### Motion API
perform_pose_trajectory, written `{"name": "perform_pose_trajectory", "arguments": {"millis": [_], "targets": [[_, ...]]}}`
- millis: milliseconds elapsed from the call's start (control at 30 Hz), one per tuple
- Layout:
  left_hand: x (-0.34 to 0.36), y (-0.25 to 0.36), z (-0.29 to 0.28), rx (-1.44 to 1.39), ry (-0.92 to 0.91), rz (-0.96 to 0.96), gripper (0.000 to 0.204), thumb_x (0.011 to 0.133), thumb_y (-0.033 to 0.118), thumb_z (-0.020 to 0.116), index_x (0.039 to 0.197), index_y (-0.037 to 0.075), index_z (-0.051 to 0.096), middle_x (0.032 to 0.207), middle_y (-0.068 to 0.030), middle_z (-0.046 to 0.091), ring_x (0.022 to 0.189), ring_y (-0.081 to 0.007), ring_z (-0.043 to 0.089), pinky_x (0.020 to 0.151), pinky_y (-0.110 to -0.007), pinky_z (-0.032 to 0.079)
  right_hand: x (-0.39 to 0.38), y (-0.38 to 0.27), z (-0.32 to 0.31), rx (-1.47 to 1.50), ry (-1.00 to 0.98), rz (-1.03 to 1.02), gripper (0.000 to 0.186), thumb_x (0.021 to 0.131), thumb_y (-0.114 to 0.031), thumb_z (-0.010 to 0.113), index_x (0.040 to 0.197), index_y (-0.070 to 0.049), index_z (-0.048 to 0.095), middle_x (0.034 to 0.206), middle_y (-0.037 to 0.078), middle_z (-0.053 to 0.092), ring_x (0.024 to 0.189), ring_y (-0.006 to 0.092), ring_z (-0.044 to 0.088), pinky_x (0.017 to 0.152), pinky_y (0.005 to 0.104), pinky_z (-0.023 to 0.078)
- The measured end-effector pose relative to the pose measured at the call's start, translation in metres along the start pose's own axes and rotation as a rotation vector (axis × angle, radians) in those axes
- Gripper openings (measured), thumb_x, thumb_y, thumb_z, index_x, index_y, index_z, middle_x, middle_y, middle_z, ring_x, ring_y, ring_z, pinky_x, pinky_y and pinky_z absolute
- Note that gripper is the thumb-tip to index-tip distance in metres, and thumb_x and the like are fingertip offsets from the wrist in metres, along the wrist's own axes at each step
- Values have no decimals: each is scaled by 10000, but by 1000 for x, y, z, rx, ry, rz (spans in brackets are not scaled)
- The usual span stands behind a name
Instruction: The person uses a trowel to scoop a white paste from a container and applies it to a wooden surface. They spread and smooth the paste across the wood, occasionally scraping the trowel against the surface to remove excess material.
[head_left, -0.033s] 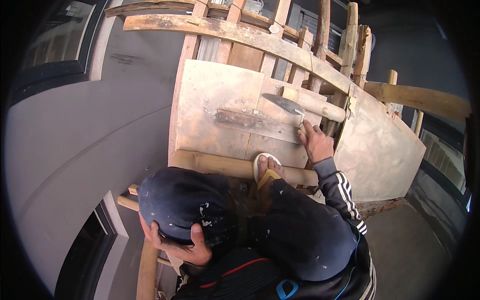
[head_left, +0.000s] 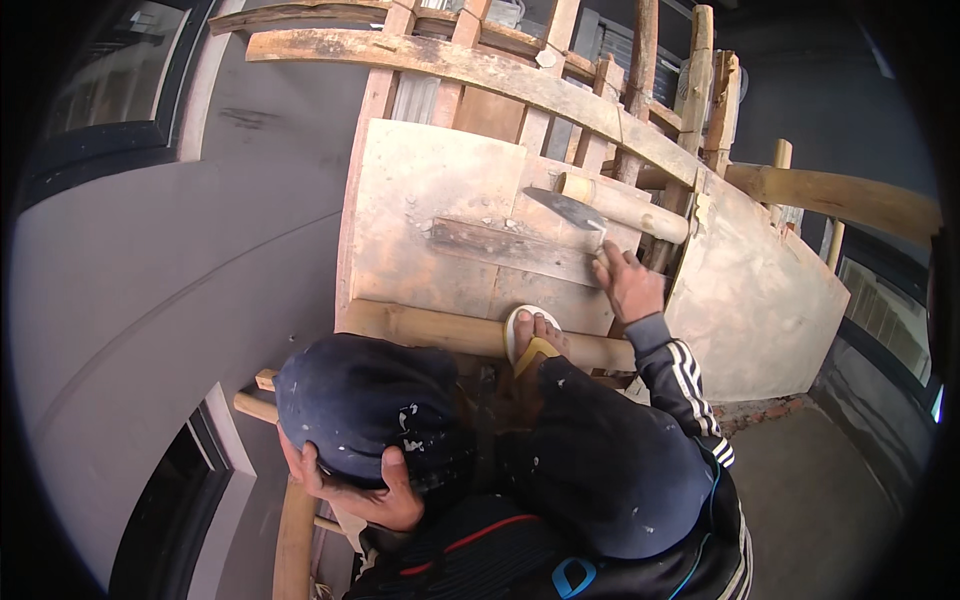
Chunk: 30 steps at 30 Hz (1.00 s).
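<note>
My right hand [head_left: 635,288] is closed round the handle of a pointing trowel [head_left: 568,212]. Its grey blade points left, lying low over the plywood sheet [head_left: 430,170] beside a bamboo piece [head_left: 625,208]. Below the blade is a dark wooden plank [head_left: 510,250], with crumbs of dried mortar [head_left: 490,225] scattered near it. My left hand [head_left: 365,500] rests on my left knee with thumb and fingers spread, holding nothing. My right foot, in a white and yellow flip-flop [head_left: 540,345], stands on a thick bamboo pole [head_left: 430,328] along the sheet's near edge.
Wooden and bamboo scaffold rails [head_left: 480,75] cross the far side. Another plywood sheet [head_left: 765,300] slopes down at the right. A grey wall [head_left: 240,240] with windows runs along the left, and concrete ground [head_left: 800,470] shows far below at the right.
</note>
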<state>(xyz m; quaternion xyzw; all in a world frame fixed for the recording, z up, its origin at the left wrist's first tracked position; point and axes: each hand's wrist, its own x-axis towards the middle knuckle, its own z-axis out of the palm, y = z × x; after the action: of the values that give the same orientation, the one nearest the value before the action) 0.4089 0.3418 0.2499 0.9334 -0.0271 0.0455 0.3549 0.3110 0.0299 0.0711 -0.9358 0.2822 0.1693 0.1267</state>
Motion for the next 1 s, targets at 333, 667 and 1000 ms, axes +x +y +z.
{"name": "perform_pose_trajectory", "arguments": {"millis": [333,667,1000], "targets": [[0,-2,4,4,14,61,722,839,348,669,1371,-40,373,1411,-261,365,1344,-386,320,1122,-489,192,-65,12,-18,208,141,132,359,904,-368,565,1183,-145,595,914,158,670,770,363,656,664,461,528],[5,-9,7,-122,0,110,683,840,310,686,1359,-28,398,1387,-264,377,1332,-378,331,1123,-476,204,-88,91,22,304,-46,323,283,920,-246,502,928,22,594,789,266,627,691,361,658,640,474,529],[1,-13,0,-107,-14,140,688,842,323,695,1365,-15,402,1394,-235,384,1337,-365,331,1120,-475,218,-54,20,-7,212,-224,364,369,840,-318,554,981,20,602,929,271,638,843,411,648,718,504,521]]}}
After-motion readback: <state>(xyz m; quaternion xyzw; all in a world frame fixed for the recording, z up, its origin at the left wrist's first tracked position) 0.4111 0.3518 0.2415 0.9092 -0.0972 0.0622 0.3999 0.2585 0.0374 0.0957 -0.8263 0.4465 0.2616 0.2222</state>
